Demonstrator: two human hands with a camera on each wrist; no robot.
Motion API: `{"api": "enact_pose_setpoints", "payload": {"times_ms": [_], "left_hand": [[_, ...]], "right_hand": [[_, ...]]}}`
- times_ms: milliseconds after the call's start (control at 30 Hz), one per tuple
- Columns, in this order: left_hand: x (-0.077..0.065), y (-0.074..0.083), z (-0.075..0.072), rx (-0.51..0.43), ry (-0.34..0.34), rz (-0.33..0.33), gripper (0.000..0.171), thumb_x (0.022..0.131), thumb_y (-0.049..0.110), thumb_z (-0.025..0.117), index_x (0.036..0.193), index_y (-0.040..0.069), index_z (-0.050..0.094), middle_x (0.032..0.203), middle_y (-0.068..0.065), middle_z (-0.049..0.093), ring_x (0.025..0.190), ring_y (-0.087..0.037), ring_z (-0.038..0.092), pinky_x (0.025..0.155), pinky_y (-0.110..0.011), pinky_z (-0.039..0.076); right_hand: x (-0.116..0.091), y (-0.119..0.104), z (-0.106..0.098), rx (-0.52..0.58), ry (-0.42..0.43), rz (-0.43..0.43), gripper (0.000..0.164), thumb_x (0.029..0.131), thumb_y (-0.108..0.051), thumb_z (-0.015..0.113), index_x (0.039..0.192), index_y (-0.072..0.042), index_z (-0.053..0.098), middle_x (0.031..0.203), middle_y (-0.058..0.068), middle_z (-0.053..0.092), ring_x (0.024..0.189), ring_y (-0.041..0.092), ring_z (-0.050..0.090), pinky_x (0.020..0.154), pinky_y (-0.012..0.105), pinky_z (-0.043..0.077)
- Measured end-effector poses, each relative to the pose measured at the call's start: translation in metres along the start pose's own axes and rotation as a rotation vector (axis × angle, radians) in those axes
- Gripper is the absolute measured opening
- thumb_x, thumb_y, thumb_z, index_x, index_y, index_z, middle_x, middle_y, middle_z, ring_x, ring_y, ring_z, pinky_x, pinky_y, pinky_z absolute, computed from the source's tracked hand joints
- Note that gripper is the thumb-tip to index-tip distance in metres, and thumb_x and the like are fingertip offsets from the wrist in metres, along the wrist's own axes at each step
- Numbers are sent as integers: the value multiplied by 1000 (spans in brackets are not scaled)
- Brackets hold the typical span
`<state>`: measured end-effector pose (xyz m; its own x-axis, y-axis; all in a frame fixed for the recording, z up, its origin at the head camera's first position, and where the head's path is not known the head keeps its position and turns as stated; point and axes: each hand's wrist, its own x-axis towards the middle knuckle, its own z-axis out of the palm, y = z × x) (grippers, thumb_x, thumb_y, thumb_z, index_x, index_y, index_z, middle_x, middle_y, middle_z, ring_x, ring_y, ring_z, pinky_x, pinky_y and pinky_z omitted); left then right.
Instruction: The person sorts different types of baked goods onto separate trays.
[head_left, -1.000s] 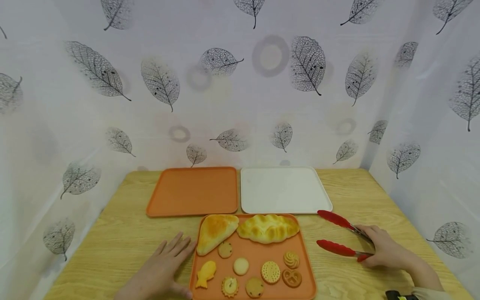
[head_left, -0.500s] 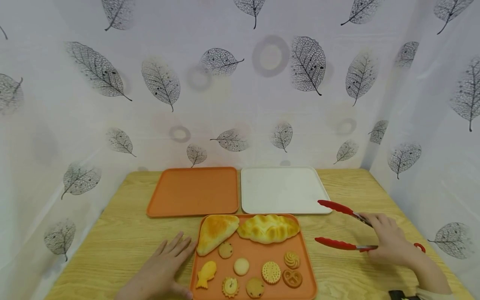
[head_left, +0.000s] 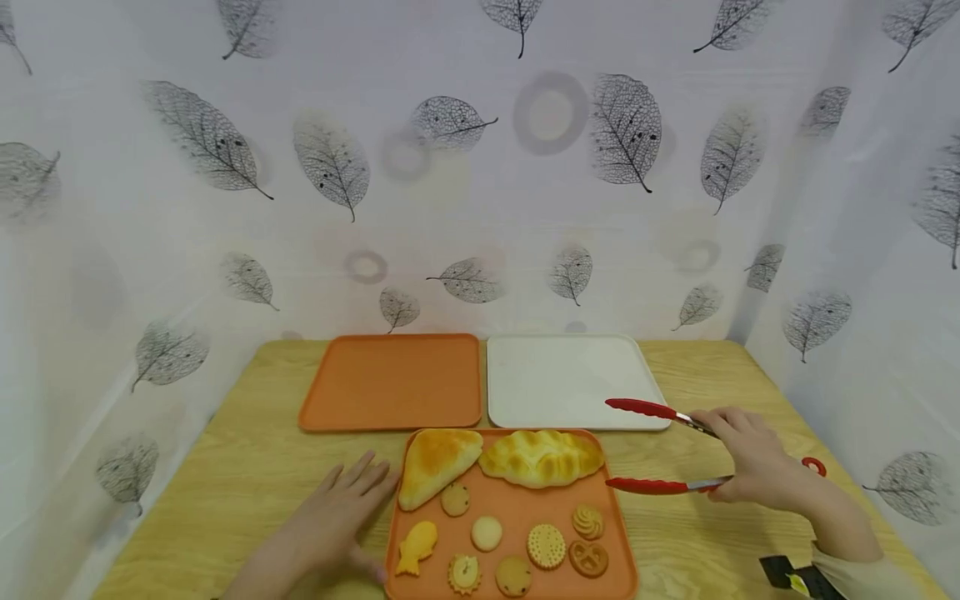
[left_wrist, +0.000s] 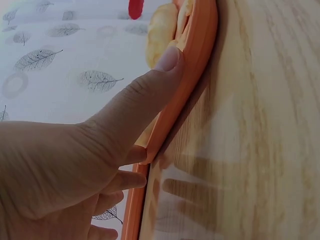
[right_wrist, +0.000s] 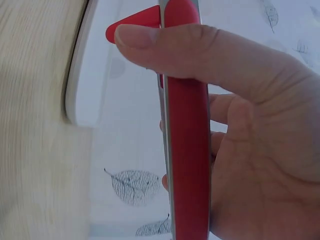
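Note:
In the head view my right hand (head_left: 757, 462) grips red-and-metal tongs (head_left: 651, 486). Their red tips are spread apart, one overlapping the white tray's corner, the other at the front tray's right edge. The right wrist view shows the thumb across the tongs' red handle (right_wrist: 187, 150), fingers on the far side. My left hand (head_left: 333, 521) lies with extended fingers at the left edge of the front orange tray (head_left: 525, 504); its thumb (left_wrist: 145, 95) is at the rim. On that tray are a triangular bread (head_left: 437, 462), a braided bread (head_left: 542, 458), a fish-shaped cookie (head_left: 417, 546) and a pretzel (head_left: 588, 558).
Several other cookies, among them a swirl cookie (head_left: 587, 522) and a dotted round cookie (head_left: 546, 546), share the front tray. Behind it a second orange tray (head_left: 393, 383) and a white tray (head_left: 570, 379) stand side by side. A leaf-print curtain (head_left: 480, 208) encloses the wooden table (head_left: 240, 467).
My right hand has lifted the tongs and brought them left, toward the front tray; their tips stand wider apart. The left hand has hardly moved.

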<state>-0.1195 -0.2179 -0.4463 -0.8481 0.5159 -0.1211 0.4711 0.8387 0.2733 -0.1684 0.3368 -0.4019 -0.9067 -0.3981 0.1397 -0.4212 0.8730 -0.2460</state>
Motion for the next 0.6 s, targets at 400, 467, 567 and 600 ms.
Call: {"api": "enact_pose_setpoints", "payload": {"times_ms": [400,467,567,600], "left_hand": [[13,-1,-6,-26,-31,-31,132,50,82,67,152,6,31,159,-20,29,149,-44,15,114,-69,17],[12,-2,-6,-31,-33,-37,133,50,82,67,152,6,31,159,-20,28,149,-44,15,114,-69,16],[11,-2,-6,-39,-31,-38,133,49,81,68,152,5,31,159,-20,28,149,-44,15,114,-69,16],[10,-2,-6,-41,-31,-39,133,49,81,68,152,5,31,159,-20,28,149,-44,14,114,-69,16]], "right_hand": [[28,-21,15,-29,-57,-80,88,49,-26,96,127,-9,59,115,10,57,105,34,49,83,57,43],[32,-24,18,-29,-66,-82,87,49,-24,96,126,-9,60,114,9,57,105,33,50,83,56,44],[38,-29,22,-36,-78,-83,84,49,-22,96,125,-10,61,112,6,58,104,30,49,82,54,44],[39,-30,24,-40,-79,-83,83,49,-22,95,124,-11,61,111,5,58,103,29,50,82,53,44]]}}
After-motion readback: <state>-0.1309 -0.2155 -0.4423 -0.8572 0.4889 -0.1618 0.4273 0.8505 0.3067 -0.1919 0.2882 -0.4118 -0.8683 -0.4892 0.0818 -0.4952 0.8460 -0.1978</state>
